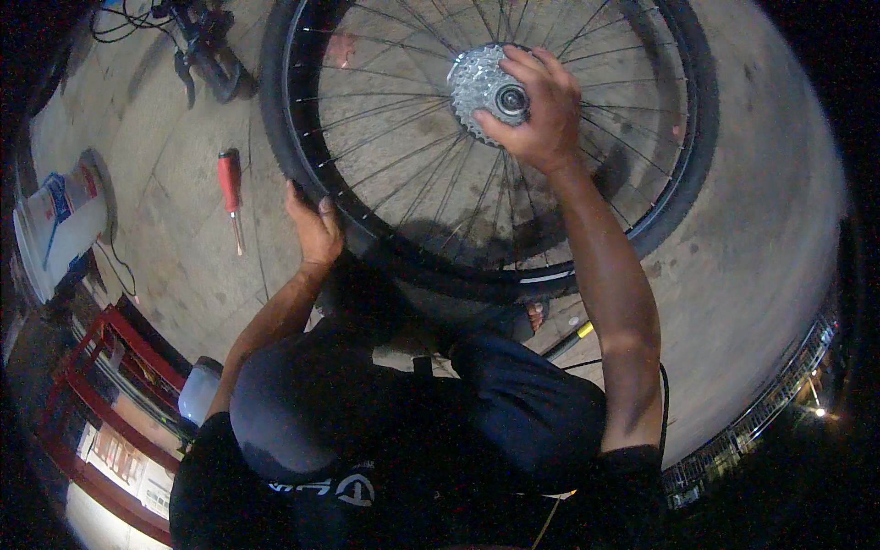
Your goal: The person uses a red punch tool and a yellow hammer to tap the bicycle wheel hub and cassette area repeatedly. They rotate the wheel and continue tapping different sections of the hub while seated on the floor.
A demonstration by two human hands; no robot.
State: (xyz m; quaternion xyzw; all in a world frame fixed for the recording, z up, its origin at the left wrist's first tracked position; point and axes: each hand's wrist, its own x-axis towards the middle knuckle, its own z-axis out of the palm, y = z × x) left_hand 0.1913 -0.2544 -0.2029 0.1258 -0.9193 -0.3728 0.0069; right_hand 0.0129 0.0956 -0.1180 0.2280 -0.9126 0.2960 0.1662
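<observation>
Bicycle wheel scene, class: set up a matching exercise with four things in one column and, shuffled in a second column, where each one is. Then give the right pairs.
Things:
1. left hand
2. right hand
3. screwdriver
4. white bucket

Places:
A. lying on the paved ground left of the wheel, red handle
B. on the black tyre at the wheel's near left edge
C. at the far left edge of the picture
D. over the silver sprocket cluster at the hub

Pairs: 1-B, 2-D, 3-A, 4-C
</observation>
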